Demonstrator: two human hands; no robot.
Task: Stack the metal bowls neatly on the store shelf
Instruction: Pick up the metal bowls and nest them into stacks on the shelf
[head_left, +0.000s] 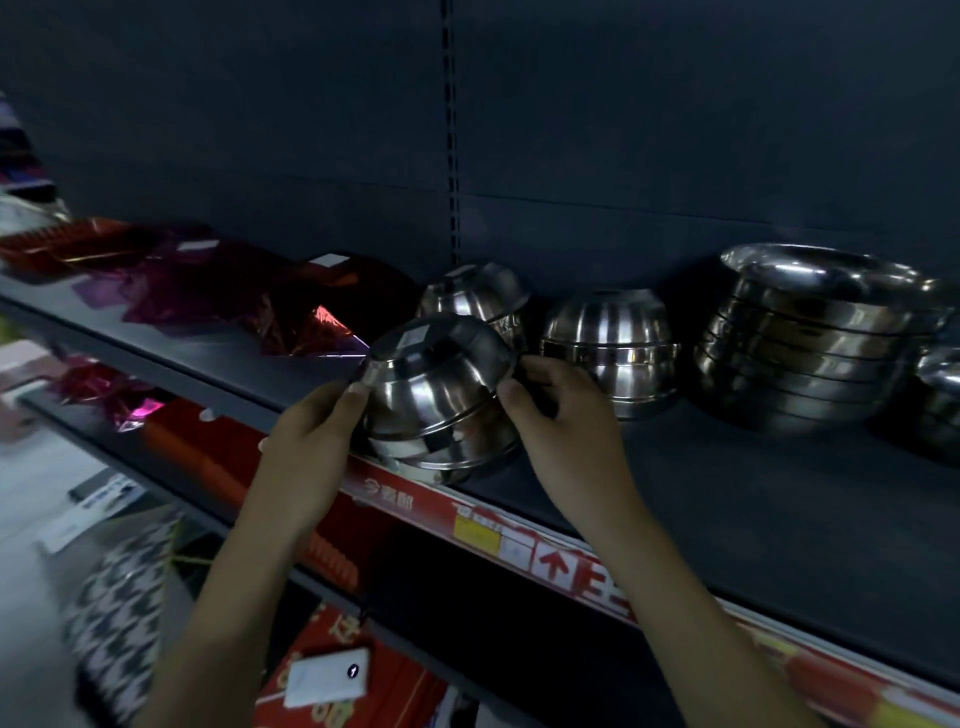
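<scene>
A stack of upside-down metal bowls (434, 395) sits tilted at the front edge of the dark shelf (753, 499). My left hand (306, 441) grips its left side, thumb on the top bowl. My right hand (561, 421) grips its right rim with thumb and fingers. Behind it stands another inverted bowl stack (475, 299). To the right is a third inverted stack (613, 348), and farther right a stack of wide upright bowls (815, 338).
Shiny red and purple wrapped goods (249, 296) lie on the shelf to the left. A red price strip (519, 535) runs along the shelf front. More metal ware (943, 395) shows at the right edge. Red boxes (332, 670) fill the lower shelf.
</scene>
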